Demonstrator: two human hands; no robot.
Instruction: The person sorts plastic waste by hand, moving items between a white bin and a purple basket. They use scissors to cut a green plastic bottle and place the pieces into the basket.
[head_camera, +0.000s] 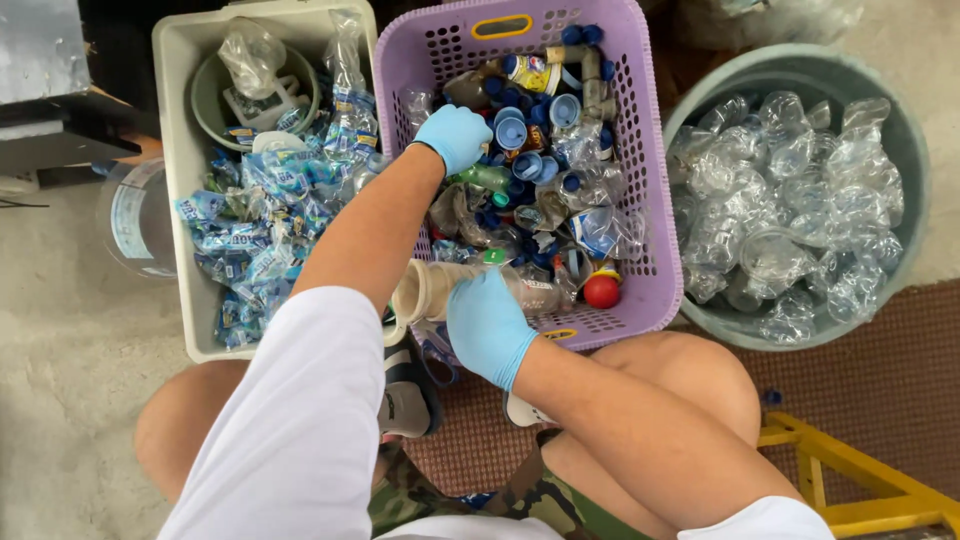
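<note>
A purple plastic basket (640, 120) in front of me holds several crushed plastic bottles and blue caps. My left hand (455, 136), in a blue glove, reaches into the basket's left side with its fingers curled down onto the bottles; whether it grips one is hidden. My right hand (487, 322), also gloved in blue, is closed on a cloudy beige bottle (430, 288) lying at the basket's near left corner. A green bottle (487, 177) lies just below the left hand. A red cap (601, 291) sits near the basket's front edge.
A grey bin (172, 130) on the left holds blue-and-white label wrappers and a round tub. A round green tub (905, 140) on the right is full of clear crushed bottles. A yellow frame (860, 490) stands at the lower right. My knees flank a brown mat.
</note>
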